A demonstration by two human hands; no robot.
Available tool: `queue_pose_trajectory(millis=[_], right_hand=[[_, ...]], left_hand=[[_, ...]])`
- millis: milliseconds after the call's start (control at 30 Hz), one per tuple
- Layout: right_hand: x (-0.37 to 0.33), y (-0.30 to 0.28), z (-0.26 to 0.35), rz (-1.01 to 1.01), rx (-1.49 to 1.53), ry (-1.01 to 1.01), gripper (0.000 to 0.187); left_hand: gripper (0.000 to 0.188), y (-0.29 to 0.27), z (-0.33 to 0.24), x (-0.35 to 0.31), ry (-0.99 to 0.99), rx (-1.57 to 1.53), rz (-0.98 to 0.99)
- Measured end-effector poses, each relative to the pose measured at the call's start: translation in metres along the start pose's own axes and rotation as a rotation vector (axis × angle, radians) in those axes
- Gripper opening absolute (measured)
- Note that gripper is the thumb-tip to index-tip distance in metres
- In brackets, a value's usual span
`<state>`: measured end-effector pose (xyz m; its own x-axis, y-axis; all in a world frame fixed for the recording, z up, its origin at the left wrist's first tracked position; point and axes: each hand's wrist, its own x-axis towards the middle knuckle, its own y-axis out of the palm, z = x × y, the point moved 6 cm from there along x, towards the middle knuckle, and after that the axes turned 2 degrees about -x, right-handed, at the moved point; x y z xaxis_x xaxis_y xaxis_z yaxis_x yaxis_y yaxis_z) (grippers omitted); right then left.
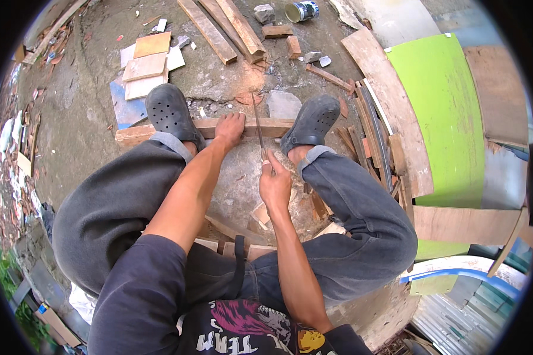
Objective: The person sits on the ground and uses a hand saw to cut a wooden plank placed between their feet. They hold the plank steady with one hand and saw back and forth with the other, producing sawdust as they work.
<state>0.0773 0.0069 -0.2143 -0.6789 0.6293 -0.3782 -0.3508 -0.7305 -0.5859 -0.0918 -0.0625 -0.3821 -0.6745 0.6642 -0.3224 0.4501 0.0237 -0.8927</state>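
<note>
A wooden beam [137, 135] lies crosswise on the ground, and both of my feet, in dark clogs [170, 109], rest on it. Between the feet, my left hand [231, 127] grips the beam from above, its fingers curled over the wood. My right hand [275, 184] is closed round the handle end of a handsaw, the handle itself hidden in the fist. The thin saw blade [258, 123] points away from me and crosses the beam just right of my left hand. Reddish sawdust [251, 89] is scattered on the ground beyond the blade.
Long timbers [210, 29] lie ahead, near a tin can [302, 12] and short wood blocks [277, 31]. Board pieces [145, 70] are stacked at the left. A flat stone [283, 105] sits beyond the beam. Wood strips and a green panel [441, 112] fill the right side.
</note>
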Motion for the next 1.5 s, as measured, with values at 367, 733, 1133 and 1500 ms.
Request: queue_pose_trajectory(millis=[367, 733, 1133, 1500], right_hand=[[-0.033, -0.005, 0.002, -0.004, 0.029, 0.029, 0.039], [-0.038, -0.013, 0.008, 0.034, 0.005, 0.026, 0.041], [-0.026, -0.005, -0.005, 0.002, 0.046, -0.007, 0.038], [-0.03, -0.011, -0.015, 0.029, -0.035, -0.028, 0.041]], left_hand=[[0.056, -0.003, 0.008, 0.005, 0.03, 0.002, 0.054], [0.056, -0.003, 0.007, -0.006, 0.069, -0.028, -0.095], [0.044, 0.019, 0.003, -0.021, 0.037, -0.016, -0.206], [0.04, 0.021, 0.001, -0.018, -0.007, 0.056, -0.152]])
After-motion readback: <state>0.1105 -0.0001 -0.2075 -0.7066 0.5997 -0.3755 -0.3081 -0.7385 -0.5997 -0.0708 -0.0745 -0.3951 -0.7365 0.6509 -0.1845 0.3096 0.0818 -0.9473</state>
